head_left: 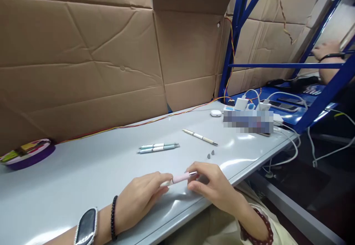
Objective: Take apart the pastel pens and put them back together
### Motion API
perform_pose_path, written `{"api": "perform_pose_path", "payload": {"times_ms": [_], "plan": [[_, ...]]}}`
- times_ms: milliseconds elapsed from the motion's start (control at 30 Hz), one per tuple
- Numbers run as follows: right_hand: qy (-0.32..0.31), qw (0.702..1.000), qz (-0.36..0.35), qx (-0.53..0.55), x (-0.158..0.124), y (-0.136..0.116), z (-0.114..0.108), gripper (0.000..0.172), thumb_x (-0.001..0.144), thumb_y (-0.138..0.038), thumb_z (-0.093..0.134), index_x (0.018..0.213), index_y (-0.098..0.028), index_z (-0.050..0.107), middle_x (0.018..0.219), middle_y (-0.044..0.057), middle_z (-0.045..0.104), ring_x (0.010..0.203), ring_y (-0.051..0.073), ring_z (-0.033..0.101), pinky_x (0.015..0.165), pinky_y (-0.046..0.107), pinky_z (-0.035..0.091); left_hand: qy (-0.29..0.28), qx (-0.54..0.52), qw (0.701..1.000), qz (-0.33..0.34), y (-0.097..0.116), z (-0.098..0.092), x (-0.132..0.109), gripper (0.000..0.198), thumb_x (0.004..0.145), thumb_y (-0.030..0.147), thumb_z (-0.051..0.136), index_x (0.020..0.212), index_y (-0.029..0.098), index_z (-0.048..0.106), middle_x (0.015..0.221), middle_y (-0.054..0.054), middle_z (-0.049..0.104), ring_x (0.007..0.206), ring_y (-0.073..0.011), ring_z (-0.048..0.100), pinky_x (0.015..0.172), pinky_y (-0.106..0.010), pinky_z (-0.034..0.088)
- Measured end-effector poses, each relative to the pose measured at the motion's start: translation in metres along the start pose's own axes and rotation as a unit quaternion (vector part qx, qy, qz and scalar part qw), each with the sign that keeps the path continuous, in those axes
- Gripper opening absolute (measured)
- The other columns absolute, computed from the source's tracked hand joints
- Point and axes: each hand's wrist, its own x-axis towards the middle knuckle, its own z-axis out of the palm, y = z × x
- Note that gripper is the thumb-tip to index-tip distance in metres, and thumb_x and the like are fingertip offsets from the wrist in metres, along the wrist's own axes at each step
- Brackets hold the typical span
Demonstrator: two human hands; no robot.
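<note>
My left hand (140, 200) and my right hand (212, 186) meet over the near edge of the grey table (83, 174). Both pinch a pink and white pen (180, 178) between their fingertips, the left at the white end, the right at the metal tip end. Two small grey pen tips (210, 154) lie just beyond my right hand. Further back lie two pale green pens (158, 147) side by side and one beige pen (199, 136) at an angle.
A cardboard wall stands behind the table. A purple round tin (26, 154) sits at the far left. White earbud case (215, 113), chargers (244, 104) and cables crowd the back right by a blue metal rack (318, 101). Another person's hand (328, 51) shows at the upper right.
</note>
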Motion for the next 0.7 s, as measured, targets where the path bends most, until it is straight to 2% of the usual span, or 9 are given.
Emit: {"api": "perform_pose_path", "payload": {"times_ms": [67, 100, 167, 233, 367, 467, 533, 600, 700], "plan": [[-0.016, 0.992, 0.029, 0.118, 0.0, -0.003, 0.001, 0.03, 0.079, -0.038, 0.063, 0.102, -0.02, 0.057, 0.079, 0.002, 0.067, 0.07, 0.014, 0.061, 0.064, 0.025, 0.048, 0.001, -0.013, 1.0, 0.015, 0.001, 0.0, -0.002, 0.024, 0.098, 0.024, 0.024, 0.112, 0.025, 0.043, 0.085, -0.001, 0.059, 0.068, -0.0122, 0.054, 0.06, -0.019, 0.042], [-0.019, 0.982, 0.043, 0.181, 0.0, -0.004, 0.002, 0.03, 0.079, -0.037, 0.063, 0.103, -0.02, 0.056, 0.08, 0.002, 0.068, 0.071, 0.014, 0.063, 0.065, 0.025, 0.049, -0.005, -0.012, 1.0, 0.026, 0.001, -0.001, -0.002, 0.025, 0.098, 0.022, 0.021, 0.109, 0.025, 0.044, 0.084, -0.001, 0.057, 0.064, -0.0114, 0.052, 0.058, -0.019, 0.042], [-0.007, 0.959, 0.064, 0.276, 0.001, -0.004, 0.004, 0.019, 0.083, -0.035, 0.059, 0.092, -0.019, 0.059, 0.071, 0.0, 0.067, 0.067, 0.012, 0.064, 0.064, 0.023, 0.05, -0.027, 0.004, 0.999, 0.041, 0.004, -0.001, -0.003, 0.028, 0.097, 0.021, 0.019, 0.104, 0.024, 0.046, 0.083, -0.001, 0.055, 0.056, -0.0099, 0.047, 0.052, -0.019, 0.039], [0.017, 0.945, 0.077, 0.316, 0.001, -0.003, 0.004, 0.015, 0.085, -0.033, 0.057, 0.086, -0.018, 0.06, 0.063, -0.002, 0.066, 0.063, 0.011, 0.064, 0.063, 0.022, 0.049, -0.046, 0.017, 0.997, 0.055, 0.007, -0.001, -0.004, 0.026, 0.096, 0.027, 0.023, 0.103, 0.025, 0.048, 0.087, -0.003, 0.054, 0.052, -0.0097, 0.044, 0.05, -0.02, 0.037], [0.016, 0.944, 0.096, 0.315, 0.003, -0.002, 0.002, 0.017, 0.084, -0.034, 0.058, 0.091, -0.018, 0.058, 0.067, -0.001, 0.069, 0.065, 0.012, 0.063, 0.065, 0.023, 0.049, -0.089, 0.001, 0.988, 0.123, 0.011, -0.003, -0.003, 0.045, 0.09, 0.055, 0.022, 0.111, 0.026, 0.05, 0.088, -0.007, 0.054, 0.054, -0.0144, 0.046, 0.05, -0.026, 0.038], [-0.005, 0.952, 0.098, 0.289, 0.003, -0.002, 0.0, 0.019, 0.083, -0.036, 0.058, 0.086, -0.018, 0.058, 0.07, 0.001, 0.069, 0.066, 0.012, 0.06, 0.063, 0.023, 0.047, -0.112, 0.009, 0.979, 0.169, 0.011, -0.005, -0.003, 0.049, 0.089, 0.055, 0.017, 0.106, 0.025, 0.052, 0.083, -0.007, 0.054, 0.052, -0.0159, 0.045, 0.048, -0.028, 0.036], [0.003, 0.956, 0.093, 0.278, 0.003, -0.001, 0.0, 0.018, 0.083, -0.036, 0.059, 0.085, -0.017, 0.058, 0.07, 0.001, 0.069, 0.065, 0.011, 0.058, 0.063, 0.022, 0.045, -0.113, 0.009, 0.979, 0.171, 0.01, -0.005, -0.002, 0.045, 0.088, 0.053, 0.02, 0.102, 0.024, 0.051, 0.083, -0.008, 0.053, 0.053, -0.0158, 0.045, 0.049, -0.028, 0.036], [0.017, 0.955, 0.089, 0.281, 0.003, 0.0, 0.0, 0.018, 0.083, -0.035, 0.06, 0.084, -0.017, 0.059, 0.071, 0.0, 0.068, 0.065, 0.01, 0.056, 0.063, 0.021, 0.045, -0.099, 0.003, 0.981, 0.169, 0.009, -0.003, -0.002, 0.04, 0.087, 0.053, 0.027, 0.099, 0.023, 0.049, 0.082, -0.007, 0.052, 0.052, -0.015, 0.044, 0.048, -0.027, 0.036], [0.011, 0.955, 0.094, 0.28, 0.002, 0.001, 0.001, 0.019, 0.082, -0.036, 0.06, 0.085, -0.017, 0.06, 0.07, 0.0, 0.066, 0.065, 0.011, 0.056, 0.061, 0.021, 0.044, -0.033, 0.014, 0.978, 0.207, 0.009, 0.002, -0.002, 0.034, 0.083, 0.054, 0.038, 0.088, 0.021, 0.045, 0.074, -0.003, 0.047, 0.048, -0.0131, 0.037, 0.043, -0.025, 0.03]]}}
